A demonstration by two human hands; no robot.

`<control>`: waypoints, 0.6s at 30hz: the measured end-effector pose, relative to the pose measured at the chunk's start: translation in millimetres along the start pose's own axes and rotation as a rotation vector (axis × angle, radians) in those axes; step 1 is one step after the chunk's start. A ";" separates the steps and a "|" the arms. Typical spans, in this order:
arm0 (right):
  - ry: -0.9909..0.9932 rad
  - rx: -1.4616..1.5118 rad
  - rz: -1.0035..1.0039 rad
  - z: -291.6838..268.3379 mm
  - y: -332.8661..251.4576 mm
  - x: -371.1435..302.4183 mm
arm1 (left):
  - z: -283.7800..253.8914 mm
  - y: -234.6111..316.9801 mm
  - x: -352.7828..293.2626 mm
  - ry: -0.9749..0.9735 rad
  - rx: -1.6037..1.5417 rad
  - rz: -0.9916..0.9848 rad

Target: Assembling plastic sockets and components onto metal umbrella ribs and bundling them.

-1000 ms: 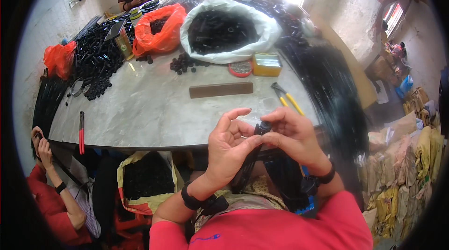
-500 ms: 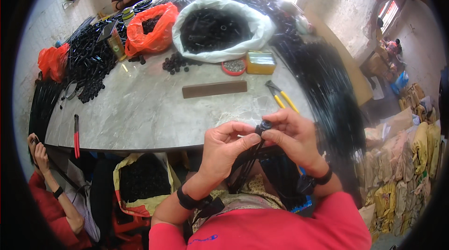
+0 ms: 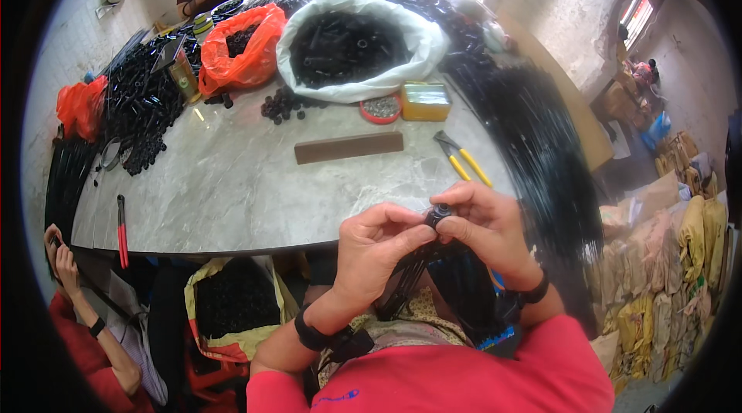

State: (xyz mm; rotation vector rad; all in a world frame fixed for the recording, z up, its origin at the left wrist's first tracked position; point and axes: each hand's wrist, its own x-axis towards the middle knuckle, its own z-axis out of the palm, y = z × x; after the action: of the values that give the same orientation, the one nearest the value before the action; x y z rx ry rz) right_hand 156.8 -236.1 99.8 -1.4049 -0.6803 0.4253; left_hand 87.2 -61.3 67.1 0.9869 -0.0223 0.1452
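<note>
Black fitting (image 3: 438,215) between both grips (image 3: 377,249) (image 3: 493,237)

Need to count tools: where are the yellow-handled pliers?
The pliers lie right of centre in the head view, between the yellow box and right hand.

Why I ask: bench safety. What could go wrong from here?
The small black cylindrical piece, held between the left hand and right hand, could slip and drop. The red-handled metal tool seems to jut past the near edge of the grey marbled table; a bump might tip it off. The right hand could knock the yellow-handled metal pliers lying beyond it.
</note>
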 end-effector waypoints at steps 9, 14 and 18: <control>0.077 0.004 0.151 2.6 -9.1 -5.4 | -5.5 4.4 1.1 0.008 0.041 -0.056; 0.036 0.003 0.004 -0.8 -2.4 -2.7 | 1.9 9.0 0.7 -0.009 -0.057 -0.061; -0.021 -0.015 -0.046 -0.9 0.8 -1.8 | -1.3 8.6 0.9 -0.059 -0.112 -0.100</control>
State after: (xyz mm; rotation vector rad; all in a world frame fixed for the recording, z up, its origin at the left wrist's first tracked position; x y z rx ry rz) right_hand 156.2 -237.8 98.7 -1.3980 -0.7327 0.3996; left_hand 86.9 -55.5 73.6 0.8778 -0.0350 0.0225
